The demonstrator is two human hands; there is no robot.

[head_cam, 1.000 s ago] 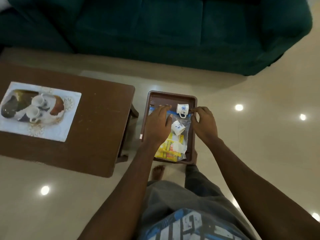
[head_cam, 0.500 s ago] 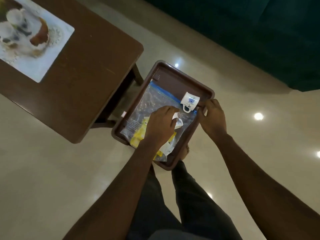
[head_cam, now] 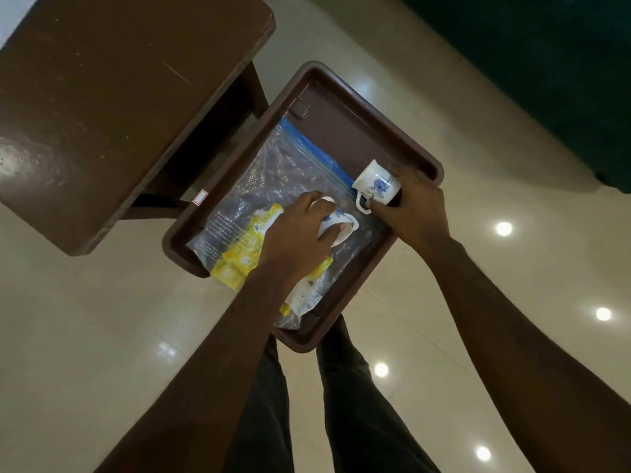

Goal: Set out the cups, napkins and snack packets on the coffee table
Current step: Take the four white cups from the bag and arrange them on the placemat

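Note:
A brown tray (head_cam: pixel 345 93) sits on the floor beside the coffee table (head_cam: pixel 112 97). In it lies a clear zip bag (head_cam: pixel 273 165) with yellow snack packets (head_cam: pixel 239 247) inside. My left hand (head_cam: pixel 293 237) is closed around a white cup with blue flowers (head_cam: pixel 338 227) that lies on the bag. My right hand (head_cam: pixel 416 206) grips a second white flowered cup (head_cam: pixel 375 187), tipped on its side at the tray's right rim. Napkins are hard to pick out; something white shows low in the bag (head_cam: pixel 304 298).
A dark green sofa (head_cam: pixel 546 80) fills the upper right. The shiny tiled floor (head_cam: pixel 85 319) surrounds the tray and reflects ceiling lights. My legs (head_cam: pixel 341 404) are just below the tray. The table's leg (head_cam: pixel 252 90) stands close to the tray's left rim.
The view has dropped closer to the tray and turned. My left hand has closed on the lower cup, and my right hand has taken hold of the upper cup.

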